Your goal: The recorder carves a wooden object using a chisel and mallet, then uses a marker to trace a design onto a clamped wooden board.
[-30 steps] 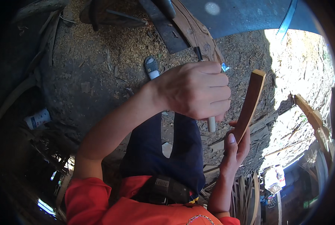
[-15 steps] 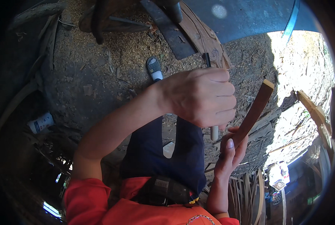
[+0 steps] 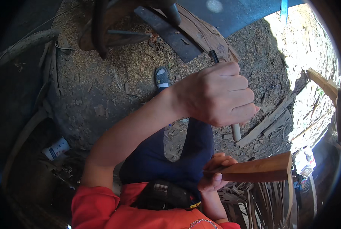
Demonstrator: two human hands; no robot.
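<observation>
My left hand (image 3: 220, 93) is closed in a fist round a slim stick-like tool (image 3: 236, 132). Its pale, rounded end sticks out below the fist and a dark end shows above; the middle is hidden by my fingers, so its exact kind is unclear. Lower and to the right, my right hand (image 3: 215, 173) grips one end of a smooth reddish-brown piece of wood (image 3: 258, 169). This wood lies nearly level, its wider, squared end pointing right. The two hands are apart, and the tool does not touch the wood.
Ahead stands a wooden plank (image 3: 204, 32) with a dark flat metal plate (image 3: 170, 34) beside it. Wood shavings (image 3: 132, 72) cover the ground. Thin offcut strips (image 3: 264, 202) are heaped at the lower right. A white tub (image 3: 56, 149) lies at the left.
The wood in my right hand has swung from pointing up and right to nearly level, and that hand has come lower and left. My left fist has shifted slightly right with the tool.
</observation>
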